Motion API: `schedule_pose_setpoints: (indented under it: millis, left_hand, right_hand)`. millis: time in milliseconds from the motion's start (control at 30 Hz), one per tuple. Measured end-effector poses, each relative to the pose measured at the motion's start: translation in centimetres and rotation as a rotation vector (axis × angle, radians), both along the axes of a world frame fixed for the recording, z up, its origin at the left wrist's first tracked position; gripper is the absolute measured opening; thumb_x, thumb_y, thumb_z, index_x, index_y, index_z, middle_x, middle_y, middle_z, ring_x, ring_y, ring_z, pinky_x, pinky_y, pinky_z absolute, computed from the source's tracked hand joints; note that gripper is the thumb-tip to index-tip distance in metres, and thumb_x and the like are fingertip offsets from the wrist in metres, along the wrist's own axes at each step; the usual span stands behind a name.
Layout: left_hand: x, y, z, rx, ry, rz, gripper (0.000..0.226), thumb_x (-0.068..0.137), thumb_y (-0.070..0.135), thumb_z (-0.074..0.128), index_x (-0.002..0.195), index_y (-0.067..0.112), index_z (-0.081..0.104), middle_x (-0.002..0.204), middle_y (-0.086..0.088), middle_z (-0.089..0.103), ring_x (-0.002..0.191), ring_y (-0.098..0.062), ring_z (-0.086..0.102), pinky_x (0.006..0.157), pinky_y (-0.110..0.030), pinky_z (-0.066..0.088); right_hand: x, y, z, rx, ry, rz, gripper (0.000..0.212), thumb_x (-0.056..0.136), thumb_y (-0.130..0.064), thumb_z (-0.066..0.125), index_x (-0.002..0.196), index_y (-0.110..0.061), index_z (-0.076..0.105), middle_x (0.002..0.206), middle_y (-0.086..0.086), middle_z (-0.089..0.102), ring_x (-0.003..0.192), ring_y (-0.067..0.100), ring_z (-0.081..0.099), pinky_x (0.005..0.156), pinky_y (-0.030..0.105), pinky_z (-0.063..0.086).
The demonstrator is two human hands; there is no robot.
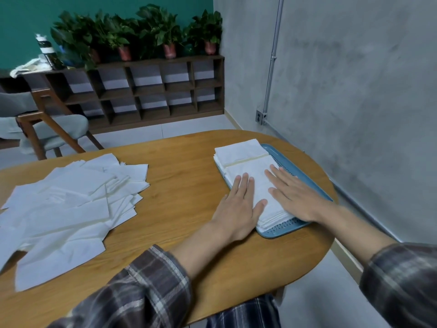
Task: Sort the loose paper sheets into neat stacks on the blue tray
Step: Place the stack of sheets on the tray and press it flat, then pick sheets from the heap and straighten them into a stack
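Observation:
A blue tray [286,229] lies on the right part of the wooden table [184,185]. Two white paper stacks sit on it: a far stack [241,151] and a near stack [257,185]. My left hand [238,207] rests flat on the near stack's left edge, fingers spread. My right hand [293,195] lies flat on the same stack's right side, palm down. Neither hand grips anything. A messy pile of loose white sheets [68,207] covers the table's left part.
The grey wall [354,102] runs close along the tray's right side. A chair [40,124] stands beyond the table at the left. A brown shelf unit [151,88] with potted plants lines the back wall.

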State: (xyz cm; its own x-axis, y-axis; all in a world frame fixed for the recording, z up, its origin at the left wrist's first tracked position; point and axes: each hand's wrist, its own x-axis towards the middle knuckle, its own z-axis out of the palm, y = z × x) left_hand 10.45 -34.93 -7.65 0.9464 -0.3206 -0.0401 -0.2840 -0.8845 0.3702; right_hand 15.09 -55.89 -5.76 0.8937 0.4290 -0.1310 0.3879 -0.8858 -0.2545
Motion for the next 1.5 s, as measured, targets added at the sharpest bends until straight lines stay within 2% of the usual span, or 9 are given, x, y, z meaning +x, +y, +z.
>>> schedule_pose_setpoints:
  millis: [233,467,700,867,967,1067,1167,1333,1500]
  left_hand:
    - [-1.1,3.2,4.3,-0.064,-0.207,0.018,0.069,0.110,0.057,0.033,0.168,0.021,0.022,0.176,-0.004,0.014,0.162,-0.021,0.012,0.129,-0.040,0.016]
    - [-4.6,12.1,6.7,0.023,-0.324,0.108,0.053,0.108,0.054,0.043,0.152,0.026,0.047,0.147,-0.001,0.052,0.135,-0.022,0.051,0.108,-0.042,0.046]
    - [-9.1,24.2,5.7,0.065,-0.360,0.305,0.042,0.105,0.047,0.054,0.140,0.024,0.060,0.137,0.004,0.058,0.122,-0.021,0.059,0.098,-0.037,0.047]
    - [-12.5,31.9,3.6,0.173,-0.381,0.438,0.050,0.099,0.046,0.062,0.144,0.024,0.057,0.159,-0.005,0.043,0.145,-0.028,0.042,0.115,-0.048,0.036]
    - [-13.2,34.9,2.1,0.107,-0.335,0.450,0.051,0.097,0.042,0.064,0.144,0.022,0.056,0.153,-0.003,0.050,0.139,-0.027,0.050,0.113,-0.047,0.039]
    - [-12.8,35.4,0.6,0.004,-0.317,0.434,0.049,0.096,0.042,0.057,0.140,0.021,0.061,0.137,0.001,0.062,0.121,-0.025,0.062,0.099,-0.045,0.050]
    - [-11.4,34.5,-0.7,-0.109,-0.336,0.410,0.051,0.095,0.048,0.053,0.138,0.023,0.063,0.136,0.004,0.064,0.126,-0.020,0.060,0.101,-0.048,0.051]
    - [-9.1,32.8,0.4,-0.093,-0.304,0.358,0.056,0.087,0.066,0.046,0.124,0.031,0.070,0.115,0.012,0.070,0.106,-0.018,0.064,0.092,-0.043,0.049]
    - [-8.8,33.8,0.6,-0.238,-0.380,0.363,0.036,0.089,0.057,0.059,0.113,0.034,0.074,0.108,0.019,0.074,0.103,-0.008,0.066,0.090,-0.037,0.052]
  right_hand:
    - [-1.0,1.9,4.7,-0.004,-0.156,-0.007,0.063,0.111,-0.051,0.034,0.167,-0.032,0.016,0.176,-0.007,0.004,0.162,0.011,-0.003,0.129,0.035,0.003]
    - [-3.4,10.5,5.6,0.118,-0.193,0.087,0.060,0.106,-0.048,0.052,0.162,-0.036,0.032,0.171,-0.008,0.024,0.158,0.017,0.019,0.127,0.043,0.024]
    - [-5.0,22.2,3.9,0.178,-0.166,0.234,0.060,0.105,-0.043,0.057,0.160,-0.033,0.037,0.165,-0.009,0.032,0.153,0.014,0.027,0.123,0.040,0.033]
    - [-6.4,29.5,2.7,0.240,-0.150,0.301,0.057,0.104,-0.040,0.056,0.158,-0.033,0.039,0.158,-0.016,0.037,0.149,0.010,0.032,0.113,0.036,0.038]
    - [-6.8,32.6,1.2,0.309,-0.137,0.313,0.053,0.103,-0.035,0.057,0.154,-0.034,0.044,0.154,-0.018,0.043,0.143,0.009,0.037,0.108,0.036,0.040]
    - [-6.5,34.7,-0.5,0.431,-0.139,0.349,0.049,0.099,-0.025,0.065,0.147,-0.029,0.054,0.146,-0.013,0.052,0.136,0.011,0.047,0.110,0.034,0.042]
    - [-5.6,35.2,-2.3,0.520,-0.188,0.344,0.044,0.094,-0.015,0.071,0.138,-0.020,0.064,0.136,-0.008,0.060,0.129,0.016,0.055,0.107,0.031,0.045]
    - [-4.4,33.7,-3.9,0.654,-0.268,0.269,0.033,0.089,-0.003,0.076,0.114,-0.023,0.079,0.118,-0.017,0.066,0.113,0.010,0.063,0.091,0.007,0.041]
    - [-3.7,32.8,-3.5,0.832,-0.216,0.241,0.021,0.092,-0.008,0.079,0.102,-0.025,0.084,0.115,-0.018,0.072,0.114,0.005,0.064,0.089,0.009,0.041]
